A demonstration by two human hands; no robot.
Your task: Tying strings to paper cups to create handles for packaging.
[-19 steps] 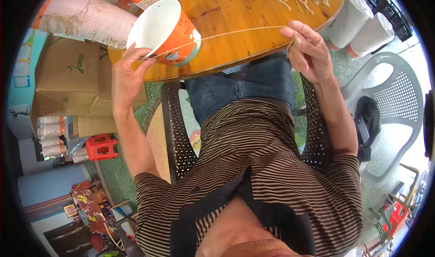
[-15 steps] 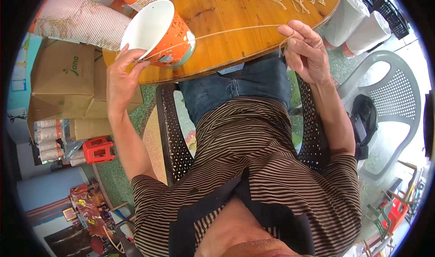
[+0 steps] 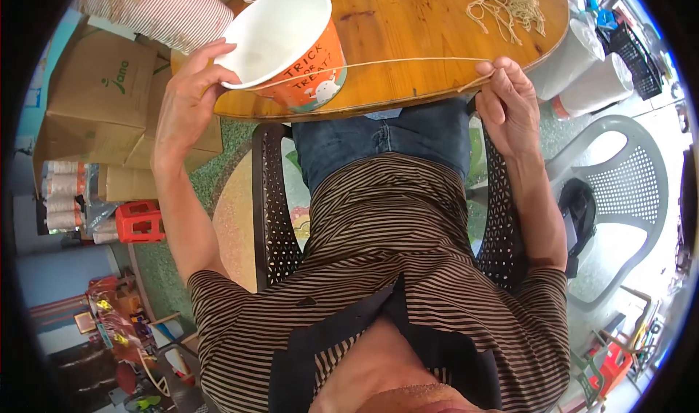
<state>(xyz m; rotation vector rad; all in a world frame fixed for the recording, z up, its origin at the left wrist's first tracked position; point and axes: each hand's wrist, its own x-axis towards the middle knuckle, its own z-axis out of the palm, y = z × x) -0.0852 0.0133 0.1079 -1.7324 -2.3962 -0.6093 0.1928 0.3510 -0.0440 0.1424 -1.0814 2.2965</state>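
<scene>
A paper bucket (image 3: 320, 67), orange with a white inside, leans on the near edge of the wooden table with its mouth tipped toward my left. At its left rim, my left hand (image 3: 191, 96) pinches the edge between thumb and fingers. A thin tan cord (image 3: 408, 59) runs taut from near that rim, across the bucket's printed front, to the right. Its other end sits in the closed fingers of my right hand (image 3: 511, 107), raised beyond the table edge. Whether the cord passes through the rim is hidden by my left fingers.
Loose tan cords (image 3: 510, 9) lie in a heap on the wooden table (image 3: 393, 27). Nested paper buckets (image 3: 156, 9) lie at the far left above cardboard boxes (image 3: 98, 92). White wrapped stacks (image 3: 601, 81) and a grey plastic chair (image 3: 626, 187) stand at right.
The bucket has turned so more of its printed front shows, and it sits farther right in view. My right hand has also shifted right and down, with the cord still stretched between both hands.
</scene>
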